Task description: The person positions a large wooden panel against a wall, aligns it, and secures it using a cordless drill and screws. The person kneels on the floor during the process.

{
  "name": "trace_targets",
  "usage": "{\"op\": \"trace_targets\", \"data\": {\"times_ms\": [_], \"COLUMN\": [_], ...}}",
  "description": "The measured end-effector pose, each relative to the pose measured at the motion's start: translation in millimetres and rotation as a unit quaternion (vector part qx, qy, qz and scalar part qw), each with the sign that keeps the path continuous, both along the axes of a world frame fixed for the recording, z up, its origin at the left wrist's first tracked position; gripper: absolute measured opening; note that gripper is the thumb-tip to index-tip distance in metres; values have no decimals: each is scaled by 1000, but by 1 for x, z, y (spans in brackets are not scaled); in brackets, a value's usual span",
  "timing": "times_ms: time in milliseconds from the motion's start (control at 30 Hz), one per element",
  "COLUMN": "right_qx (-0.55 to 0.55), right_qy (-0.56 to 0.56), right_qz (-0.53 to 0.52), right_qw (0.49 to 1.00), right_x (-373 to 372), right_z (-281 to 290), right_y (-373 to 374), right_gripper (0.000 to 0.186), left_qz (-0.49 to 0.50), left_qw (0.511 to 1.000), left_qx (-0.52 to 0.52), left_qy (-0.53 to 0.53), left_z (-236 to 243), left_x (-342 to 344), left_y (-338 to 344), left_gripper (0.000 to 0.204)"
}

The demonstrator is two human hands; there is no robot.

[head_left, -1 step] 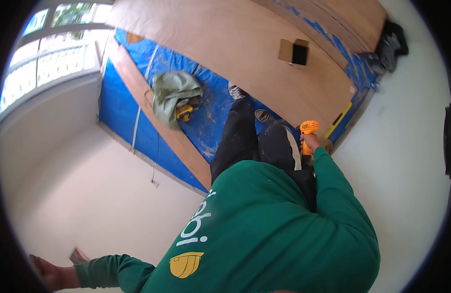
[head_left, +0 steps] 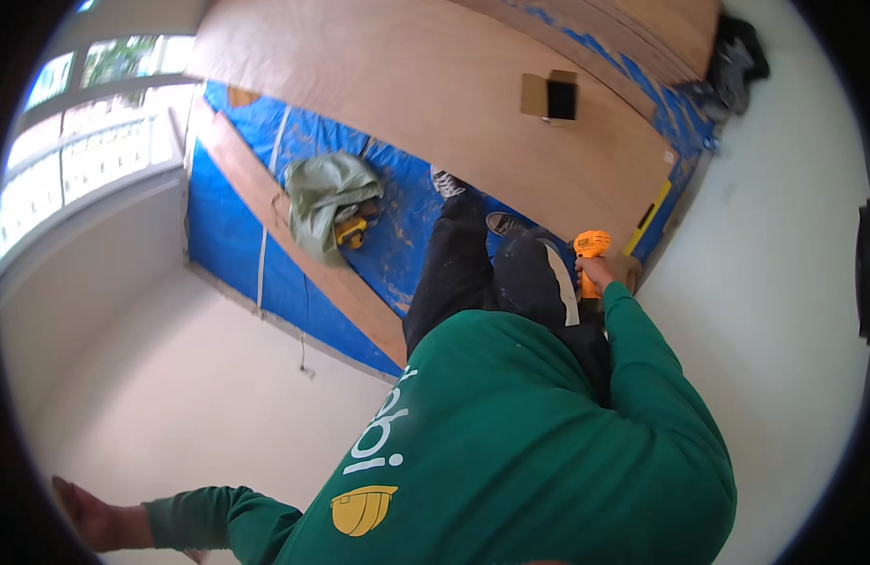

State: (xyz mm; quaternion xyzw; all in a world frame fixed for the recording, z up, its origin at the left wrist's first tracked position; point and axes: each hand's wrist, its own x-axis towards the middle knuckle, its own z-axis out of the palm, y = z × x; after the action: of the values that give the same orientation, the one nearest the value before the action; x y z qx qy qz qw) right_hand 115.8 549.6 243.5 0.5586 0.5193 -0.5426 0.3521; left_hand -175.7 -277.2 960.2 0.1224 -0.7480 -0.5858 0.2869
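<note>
My right hand (head_left: 599,274) is closed round the grip of an orange cordless drill (head_left: 593,245), held beside my right thigh. The drill's head points toward the large plywood sheet (head_left: 407,85) in front of me. Far out at the lower left, my left hand (head_left: 94,523) is raised away from my body, near the dark rim of the picture. Its fingers are dim and partly cut off, so its grasp does not show. Just below the left sleeve, a small bit of something reddish-brown (head_left: 196,556) peeks out.
On the plywood lies an open cardboard box (head_left: 552,96). Beside its right edge is a yellow level (head_left: 648,218). Blue tarp (head_left: 230,254) covers the floor, with a long board (head_left: 294,247), a green sack (head_left: 324,188) and a yellow tool (head_left: 351,232). White walls flank me; windows are at left.
The view has shifted slightly, so the plywood, box and sack appear further left and lower. The reddish-brown piece by my left forearm is now mostly hidden. My right hand keeps hold of the drill.
</note>
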Motion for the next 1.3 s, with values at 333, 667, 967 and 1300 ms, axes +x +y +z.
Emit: {"op": "trace_targets", "data": {"times_ms": [333, 667, 967, 1300], "right_qx": [53, 58, 55, 32], "right_qy": [113, 123, 191, 262], "right_qz": [-167, -270, -285, -321], "right_qw": [978, 953, 938, 909], "right_x": [41, 78, 61, -1], "right_z": [89, 40, 13, -39], "right_y": [-136, -223, -276, -346], "right_gripper": [17, 16, 26, 22], "left_qz": [-324, -440, -488, -572], "left_qw": [746, 557, 611, 552], "left_qx": [97, 105, 1, -55], "left_qy": [-574, -696, -624, -605], "left_z": [-564, -580, -698, -840], "left_x": [-185, 49, 2, -27], "left_y": [240, 285, 331, 391], "left_gripper": [25, 25, 28, 22]}}
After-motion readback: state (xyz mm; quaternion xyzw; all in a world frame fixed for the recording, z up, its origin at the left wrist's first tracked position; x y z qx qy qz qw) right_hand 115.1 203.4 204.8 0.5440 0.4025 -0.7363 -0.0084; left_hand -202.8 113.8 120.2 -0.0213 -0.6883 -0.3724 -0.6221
